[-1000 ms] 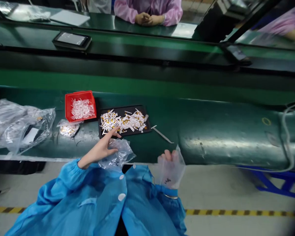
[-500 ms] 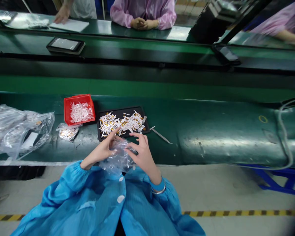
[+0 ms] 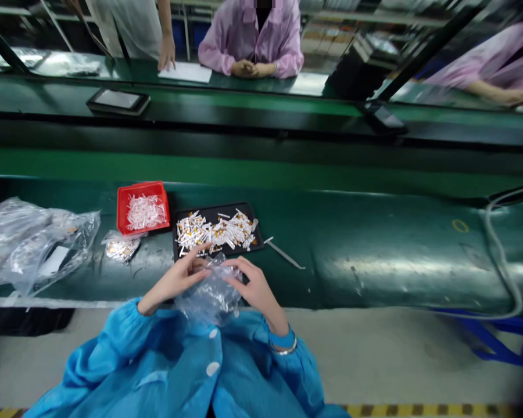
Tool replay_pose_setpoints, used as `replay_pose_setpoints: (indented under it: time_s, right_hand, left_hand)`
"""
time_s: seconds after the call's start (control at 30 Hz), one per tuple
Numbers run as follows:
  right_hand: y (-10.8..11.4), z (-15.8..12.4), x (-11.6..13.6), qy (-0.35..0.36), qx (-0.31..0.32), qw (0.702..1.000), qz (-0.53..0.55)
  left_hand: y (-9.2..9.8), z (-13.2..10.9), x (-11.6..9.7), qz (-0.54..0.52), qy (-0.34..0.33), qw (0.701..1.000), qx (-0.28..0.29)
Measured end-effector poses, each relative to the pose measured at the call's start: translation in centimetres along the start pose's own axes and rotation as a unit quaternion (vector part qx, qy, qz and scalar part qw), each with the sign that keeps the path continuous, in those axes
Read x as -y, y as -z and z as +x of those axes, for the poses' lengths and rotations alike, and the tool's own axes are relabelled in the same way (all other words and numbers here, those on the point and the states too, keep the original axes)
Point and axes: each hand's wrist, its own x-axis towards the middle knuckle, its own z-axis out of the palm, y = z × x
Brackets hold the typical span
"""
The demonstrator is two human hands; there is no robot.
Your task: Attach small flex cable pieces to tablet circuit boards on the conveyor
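Observation:
A crumpled clear plastic bag (image 3: 212, 295) hangs at the bench's front edge, held from both sides. My left hand (image 3: 187, 271) pinches its upper left part between thumb and fingers. On the other side, my right hand (image 3: 251, 283) has thumb and fingers closed on the bag's upper right. Just beyond both hands lies a black tray (image 3: 258, 239) with a heap of small white and amber strips (image 3: 233, 229). A thin pale pair of tweezers or similar slim tool (image 3: 285, 254) rests right of the tray.
Left of the tray stands a red bin (image 3: 121, 210) of clear slivers, with a small filled bag (image 3: 121, 248) before it. Large plastic bags (image 3: 21, 232) lie further left. A white cable (image 3: 497, 249) crosses the bench's right end. People sit or stand across the line.
The view has tilted up, so the bench sits lower. My right hand's fingers have closed in on the bag. Across the line, a person's hand and white sheet have shifted right.

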Motion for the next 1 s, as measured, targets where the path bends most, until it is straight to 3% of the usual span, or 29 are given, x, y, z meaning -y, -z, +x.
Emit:
replay_pose_setpoints:
  time_s: [0.23,0.43,0.57,0.77,1.0]
  right_hand:
    - [0.3,0.8,-0.5,0.006,0.046,0.998,0.041]
    - [0.9,0.8,-0.3,0.004,0.058,0.997,0.051]
    - [0.7,0.5,-0.6,-0.005,0.088,0.995,0.040]
    - [0.1,0.5,-1.3,0.003,0.084,0.995,0.050]
    - [0.3,0.5,-0.8,-0.002,0.093,0.994,0.051]
  left_hand:
    - [-1.1,1.4,0.9,0.106,-0.060,0.988,-0.099]
    - [-1.2,1.8,0.9,0.136,-0.100,0.981,-0.098]
    - [-1.6,1.9,1.2,0.130,-0.095,0.981,-0.104]
    - [-2.3,2.7,1.3,0.128,-0.075,0.982,-0.113]
    - [-1.3,1.9,0.9,0.083,-0.070,0.989,-0.096]
